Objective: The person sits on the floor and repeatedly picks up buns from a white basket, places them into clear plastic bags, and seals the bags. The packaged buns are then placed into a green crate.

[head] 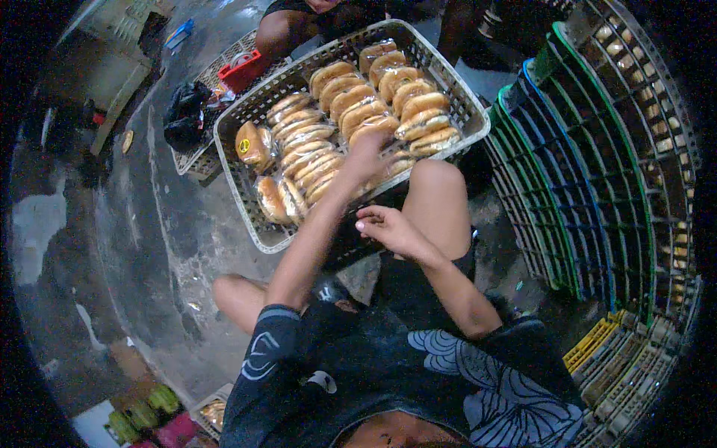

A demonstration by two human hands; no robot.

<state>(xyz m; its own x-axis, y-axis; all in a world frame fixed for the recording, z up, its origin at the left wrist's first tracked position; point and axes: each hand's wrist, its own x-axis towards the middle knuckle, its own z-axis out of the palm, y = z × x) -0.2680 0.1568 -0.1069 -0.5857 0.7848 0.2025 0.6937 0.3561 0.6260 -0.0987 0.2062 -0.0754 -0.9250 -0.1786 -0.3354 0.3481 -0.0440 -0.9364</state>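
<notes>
In front of me a grey plastic crate (pixel 235 193) with latticed walls holds rows of round, filled bread buns (pixel 350 92) in clear plastic wrappers. My left hand (pixel 372 151) reaches over the near side of the crate, down among the buns. It is blurred, and its fingers are partly hidden, so a grip on a bun cannot be made out. Outside the near rim, beside my bare knee (pixel 440 190), my right hand (pixel 389 227) hovers with loosely bent fingers and nothing in it. One wrapped bun (pixel 252 147) at the crate's left bears a yellow round sticker.
Tall stacks of plastic crates (pixel 566 157) with green and blue rims rise at the right. Behind the bun crate sits another person, knee (pixel 283 33) visible. A lower crate (pixel 187 159) at the left carries a black bag (pixel 187 117) and a red container (pixel 240 71).
</notes>
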